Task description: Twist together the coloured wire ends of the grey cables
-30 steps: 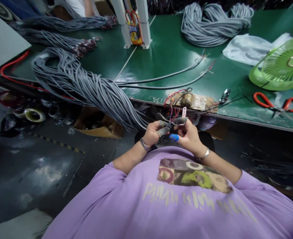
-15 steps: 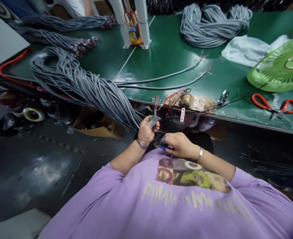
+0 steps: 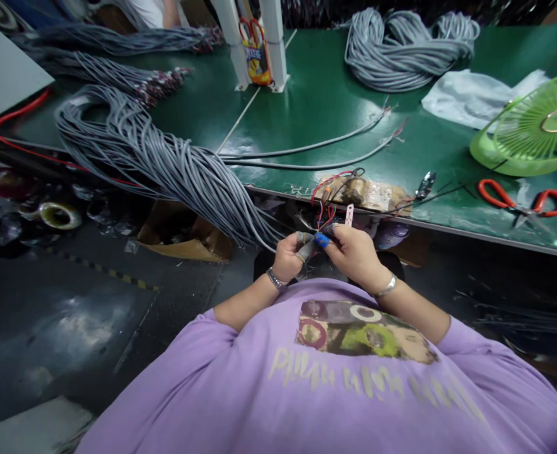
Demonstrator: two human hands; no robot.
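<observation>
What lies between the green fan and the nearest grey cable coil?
In the head view, a crumpled white sheet, perhaps plastic, lies between the fan and the coil.

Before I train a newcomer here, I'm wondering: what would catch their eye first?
The bright green fan at the far right probably draws it first. A thick gray cable bundle hangs over the bench front edge at left. At center, the right hand wears a blue thumb cover.

The lilac top [image 3: 212,384] bears lettering [image 3: 381,386] (pale beige).

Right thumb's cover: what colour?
Blue cover; shows in the head view.
</observation>
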